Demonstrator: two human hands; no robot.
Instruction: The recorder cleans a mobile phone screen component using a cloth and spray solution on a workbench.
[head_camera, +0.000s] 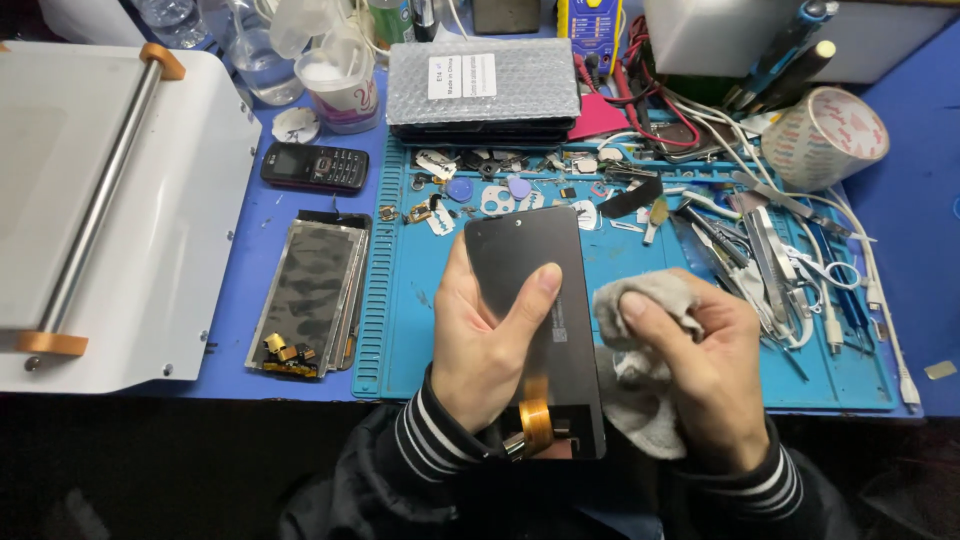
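Blue mat — one screen panel, one cloth, two hands.

A blue bench is covered by a teal work mat; a white machine, black keypad phone, stacked screen panels and tape roll are laid on it.

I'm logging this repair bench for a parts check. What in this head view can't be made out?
- Dark screen panel: its left edge is covered by the left hand.
- Grey cloth: mostly bunched under the right hand.
- Orange flex cable: blurred.
- Small parts on the blue mat: too small to identify.
- White machine: cut off by the left edge.
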